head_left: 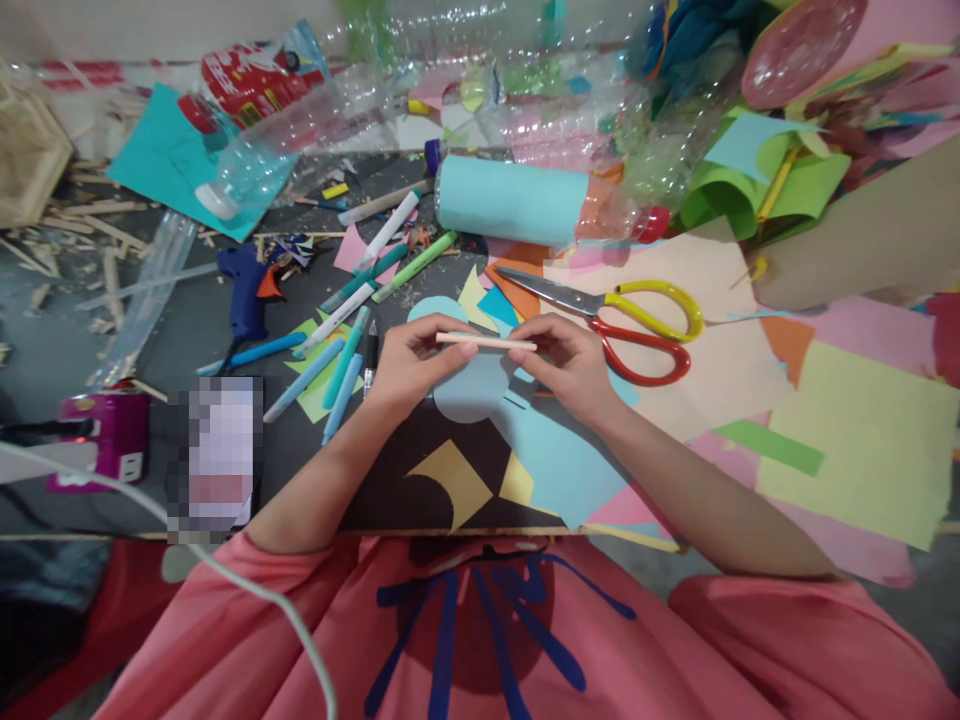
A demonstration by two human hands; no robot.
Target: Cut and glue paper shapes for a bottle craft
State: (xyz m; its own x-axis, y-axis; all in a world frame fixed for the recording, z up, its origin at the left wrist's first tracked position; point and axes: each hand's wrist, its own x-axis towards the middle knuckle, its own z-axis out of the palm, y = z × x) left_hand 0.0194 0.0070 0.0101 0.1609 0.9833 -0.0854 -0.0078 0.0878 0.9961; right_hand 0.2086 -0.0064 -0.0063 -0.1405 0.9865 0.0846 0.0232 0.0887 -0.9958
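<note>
Stick axis: pale stick (486, 341) runs left to right, nearly level across the view, left end slightly higher in frame.
Stick ends: one points left, just past left thumb; other points right, by right fingertips.
Stick place: between both hands, above light-blue paper (570, 460), left of scissors (562, 292).
Left hand: left hand (414, 365) pinches stick near left end.
Right hand: right hand (566, 362) pinches right end.
Hands: slightly apart, joined by stick.
Scissors: open a little or closed, cannot tell; tips left, yellow and red handles right.
Glue gun: blue glue gun (246, 292), left of markers.
</note>
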